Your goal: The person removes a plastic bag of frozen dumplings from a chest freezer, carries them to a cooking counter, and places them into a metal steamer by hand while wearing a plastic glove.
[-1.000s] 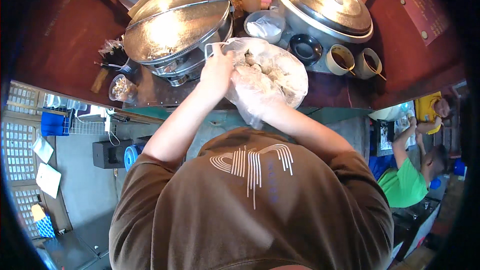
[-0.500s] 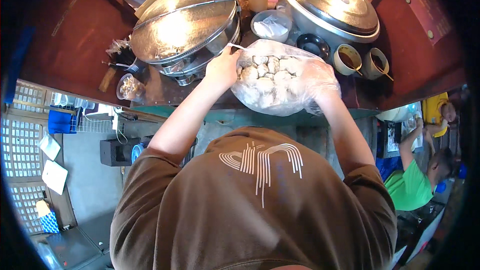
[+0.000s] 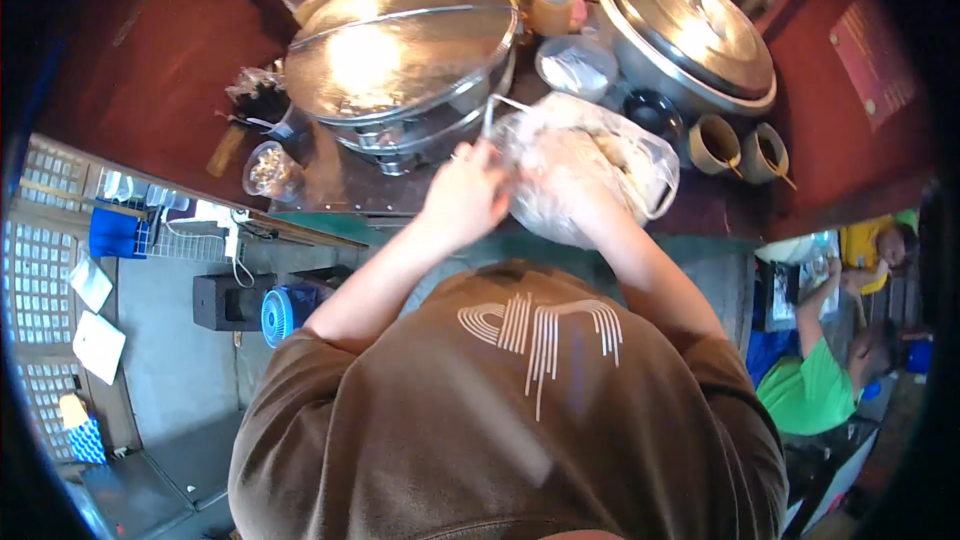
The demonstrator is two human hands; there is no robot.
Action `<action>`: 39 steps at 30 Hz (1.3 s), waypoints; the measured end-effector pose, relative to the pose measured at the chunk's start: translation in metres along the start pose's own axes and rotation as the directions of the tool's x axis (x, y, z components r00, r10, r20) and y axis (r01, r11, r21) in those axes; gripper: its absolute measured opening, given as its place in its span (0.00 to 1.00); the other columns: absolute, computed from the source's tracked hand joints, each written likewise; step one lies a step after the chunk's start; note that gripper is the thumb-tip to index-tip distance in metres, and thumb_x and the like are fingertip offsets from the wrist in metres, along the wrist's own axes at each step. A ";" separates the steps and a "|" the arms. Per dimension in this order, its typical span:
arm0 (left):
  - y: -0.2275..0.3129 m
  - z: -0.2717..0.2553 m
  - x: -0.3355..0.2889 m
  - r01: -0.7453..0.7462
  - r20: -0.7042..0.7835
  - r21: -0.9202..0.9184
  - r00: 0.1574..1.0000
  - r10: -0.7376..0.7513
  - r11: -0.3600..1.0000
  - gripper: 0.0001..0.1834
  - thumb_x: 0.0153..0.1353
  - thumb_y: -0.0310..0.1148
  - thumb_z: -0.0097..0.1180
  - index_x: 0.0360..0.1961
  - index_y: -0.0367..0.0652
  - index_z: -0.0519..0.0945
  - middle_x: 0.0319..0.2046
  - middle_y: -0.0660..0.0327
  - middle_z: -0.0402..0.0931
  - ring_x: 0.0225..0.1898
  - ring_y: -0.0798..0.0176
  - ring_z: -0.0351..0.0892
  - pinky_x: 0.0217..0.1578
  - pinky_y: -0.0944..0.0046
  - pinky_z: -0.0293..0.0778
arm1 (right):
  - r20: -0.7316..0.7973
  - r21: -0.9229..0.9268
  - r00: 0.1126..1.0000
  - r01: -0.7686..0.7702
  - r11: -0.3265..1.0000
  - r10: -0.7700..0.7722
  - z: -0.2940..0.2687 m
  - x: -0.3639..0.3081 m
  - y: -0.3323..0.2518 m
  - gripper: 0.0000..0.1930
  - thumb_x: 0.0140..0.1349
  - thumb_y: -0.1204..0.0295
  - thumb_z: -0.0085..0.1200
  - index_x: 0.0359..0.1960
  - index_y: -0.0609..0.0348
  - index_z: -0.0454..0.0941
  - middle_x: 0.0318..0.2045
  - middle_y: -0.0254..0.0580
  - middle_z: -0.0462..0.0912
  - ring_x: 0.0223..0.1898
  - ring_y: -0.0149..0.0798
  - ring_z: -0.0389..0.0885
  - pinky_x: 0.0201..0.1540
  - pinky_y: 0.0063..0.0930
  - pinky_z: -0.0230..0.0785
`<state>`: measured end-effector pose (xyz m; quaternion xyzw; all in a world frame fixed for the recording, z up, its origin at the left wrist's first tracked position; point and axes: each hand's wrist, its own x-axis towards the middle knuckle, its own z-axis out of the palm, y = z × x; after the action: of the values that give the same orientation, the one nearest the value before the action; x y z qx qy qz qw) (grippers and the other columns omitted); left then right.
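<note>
A clear plastic bag [image 3: 645, 165] of pale, roundish balls sits at the counter's near edge; most of the balls are hidden now by my hand and the plastic. At the bag's left side is my left hand [image 3: 468, 190], its fingers curled against the plastic, below a raised handle loop. My right hand [image 3: 568, 175] reaches into the bag from the right, seen through the film. Blur and plastic hide its fingers, so what they hold cannot be made out.
A large lidded steel pan [image 3: 400, 50] stands left, a lidded pot [image 3: 690, 35] right. Around the bag are a bowl with white plastic [image 3: 577, 68], a black bowl [image 3: 652, 112], two sauce cups [image 3: 714, 144], a squeeze bottle [image 3: 553, 5] and a small tub [image 3: 272, 171]. A person in green [image 3: 810, 390] is at right.
My right hand has moved left within the bag, covering the balls. My left hand has come down from the raised rim to the bag's side. The bag's opening has shifted and folded.
</note>
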<state>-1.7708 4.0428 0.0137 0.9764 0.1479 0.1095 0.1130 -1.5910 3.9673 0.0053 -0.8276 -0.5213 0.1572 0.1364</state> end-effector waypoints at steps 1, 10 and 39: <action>-0.002 -0.001 -0.005 -0.026 0.045 -0.035 0.999 0.027 0.999 0.18 0.48 0.31 0.61 0.44 0.44 0.80 0.46 0.53 0.68 0.46 0.50 0.70 0.47 0.56 0.73 | -0.014 -0.022 1.000 -0.004 1.000 0.003 -0.003 -0.001 -0.001 0.30 0.48 0.51 0.58 0.48 0.60 0.76 0.45 0.60 0.79 0.48 0.57 0.77 0.51 0.46 0.68; -0.067 -0.106 0.030 -0.174 -0.213 -0.176 0.968 0.136 0.969 0.12 0.55 0.33 0.59 0.41 0.47 0.81 0.45 0.54 0.73 0.53 0.51 0.70 0.54 0.53 0.68 | -0.014 -0.119 0.996 -0.086 0.989 0.085 -0.006 -0.022 -0.012 0.29 0.52 0.60 0.58 0.53 0.66 0.69 0.48 0.67 0.74 0.55 0.62 0.70 0.58 0.48 0.62; -0.245 -0.230 0.184 0.027 -0.412 0.267 0.907 0.089 0.963 0.26 0.56 0.37 0.61 0.55 0.61 0.65 0.56 0.57 0.57 0.56 0.46 0.57 0.53 0.43 0.62 | 0.192 0.052 0.981 -0.049 0.997 0.038 -0.035 -0.015 -0.012 0.22 0.45 0.62 0.60 0.41 0.62 0.78 0.38 0.62 0.81 0.44 0.57 0.79 0.50 0.46 0.70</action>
<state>-1.7205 4.3715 0.2035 0.9384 0.1664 0.2979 -0.0554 -1.5924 3.9568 0.0435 -0.8157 -0.5091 0.2535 0.1058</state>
